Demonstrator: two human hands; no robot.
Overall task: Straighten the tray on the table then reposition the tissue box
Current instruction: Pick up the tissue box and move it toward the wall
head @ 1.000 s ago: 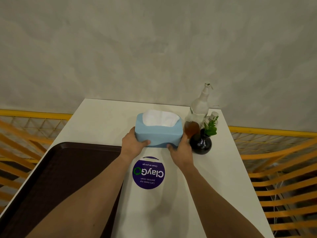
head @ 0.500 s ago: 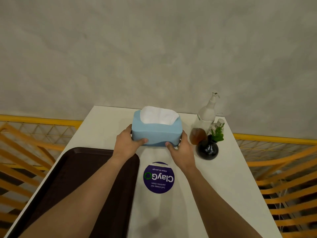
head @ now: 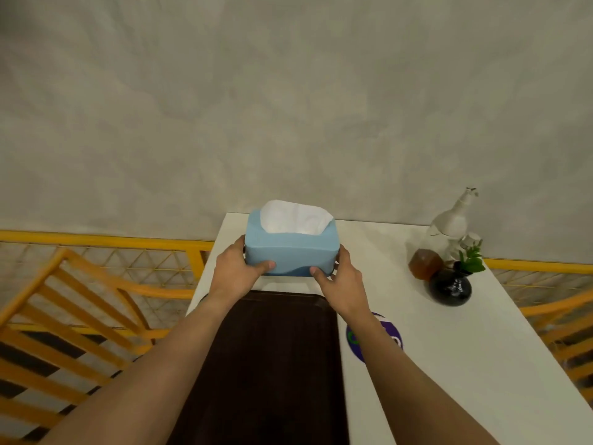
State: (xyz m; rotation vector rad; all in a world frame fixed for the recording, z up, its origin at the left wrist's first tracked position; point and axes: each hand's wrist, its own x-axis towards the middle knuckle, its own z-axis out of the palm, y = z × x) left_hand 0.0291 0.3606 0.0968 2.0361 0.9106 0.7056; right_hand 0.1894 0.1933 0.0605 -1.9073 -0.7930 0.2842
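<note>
A light blue tissue box (head: 290, 252) with white tissue sticking out of its top is held over the far left part of the white table (head: 465, 364), just beyond the tray. My left hand (head: 236, 273) grips its left end and my right hand (head: 341, 284) grips its right end. The dark brown tray (head: 272, 364) lies lengthwise along the table's left side, under my forearms. Whether the box touches the table is hidden by my hands.
A clear pump bottle (head: 444, 239) with amber liquid and a small black vase (head: 451, 289) with a green sprig stand at the table's far right. A purple round sticker (head: 390, 332) lies beside the tray. Yellow chairs (head: 73, 316) and railing flank the table; a grey wall is behind.
Both hands have carried the tissue box leftward and farther back, from beside the vase to the far left corner beyond the tray. My view has shifted left.
</note>
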